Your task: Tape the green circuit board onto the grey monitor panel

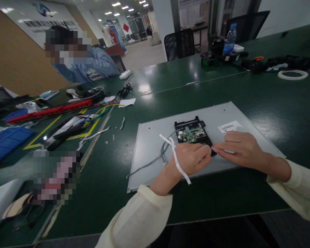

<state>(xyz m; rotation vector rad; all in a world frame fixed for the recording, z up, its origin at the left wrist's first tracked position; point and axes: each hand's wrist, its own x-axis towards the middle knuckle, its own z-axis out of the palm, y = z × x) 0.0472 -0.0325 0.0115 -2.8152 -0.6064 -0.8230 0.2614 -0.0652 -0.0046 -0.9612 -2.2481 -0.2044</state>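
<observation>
A flat grey metal panel (147, 144) lies on the green table, and on it sits a black plastic frame (187, 122) with a green circuit board (193, 135). At the frame's near corner the fingertips of my left hand (192, 159) and my right hand (240, 150) meet, both pinched. Whatever is between them is too small to make out. A narrow white strip (177, 160) hangs across the back of my left hand. Grey cable (162, 151) runs from the frame over the panel's left side. A white label (229, 126) is on the panel beyond my right hand.
A blue bin (9, 143), a red bar (51, 112) and loose cables crowd the left. A water bottle (230, 40) and a white ring-shaped roll (292, 74) stand at the back right. Across the table sits a person in blue (100, 63). The table's front edge runs before me.
</observation>
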